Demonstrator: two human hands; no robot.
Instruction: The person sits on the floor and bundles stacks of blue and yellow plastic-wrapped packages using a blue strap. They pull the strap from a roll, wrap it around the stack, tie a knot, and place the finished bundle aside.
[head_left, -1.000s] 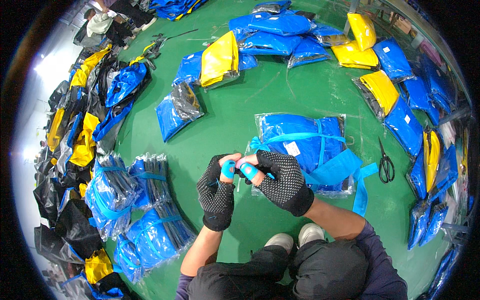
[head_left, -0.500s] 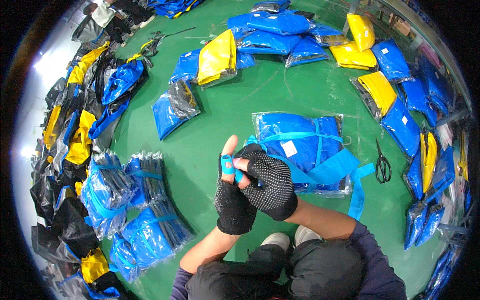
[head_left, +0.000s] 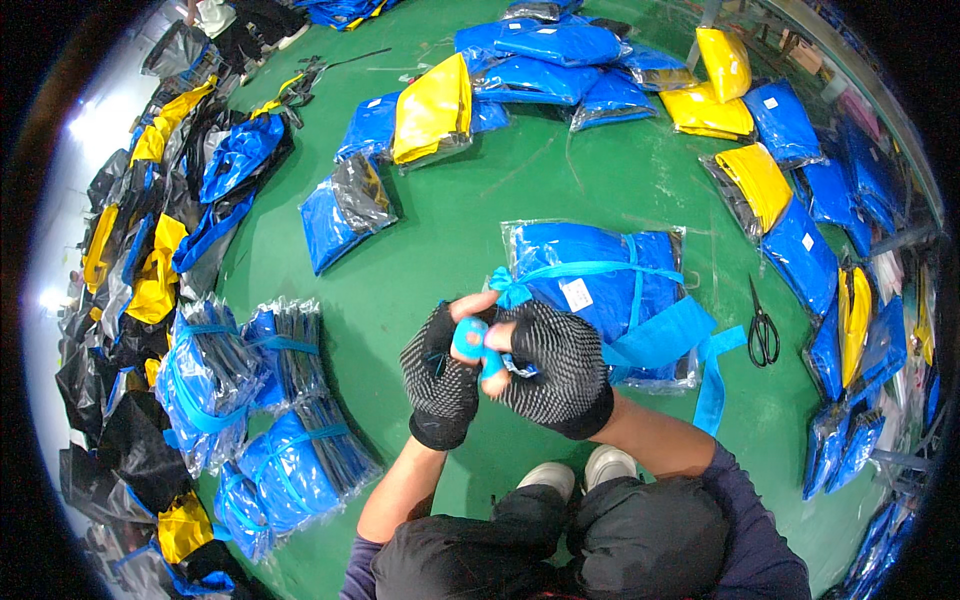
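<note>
Both my hands wear black fingerless gloves with pale dots and meet in front of the wrapped bundle. A bright blue fabric strap (head_left: 470, 338) is looped round fingertips of my left hand (head_left: 440, 370), which is closed on it. My right hand (head_left: 553, 368) pinches the same strap between thumb and fingers. Just beyond lies a stack of blue folded goods in clear plastic (head_left: 590, 245), tied with light blue strap and bearing a white label. A knot of blue strap (head_left: 512, 287) shows at its left side. Wide loose strap ends (head_left: 668, 330) lie across its near right part.
Black-handled scissors (head_left: 763, 338) lie on the green floor (head_left: 450, 230) to the right. Tied bundles (head_left: 290, 460) sit at the left front. Bagged blue and yellow packs (head_left: 560, 45) curve round the far and right sides. Loose black, blue and yellow sheets (head_left: 150, 270) heap at left.
My hands have moved slightly apart. The left has shifted left and its thumb has tipped over toward the right hand. The strap is still held between them.
</note>
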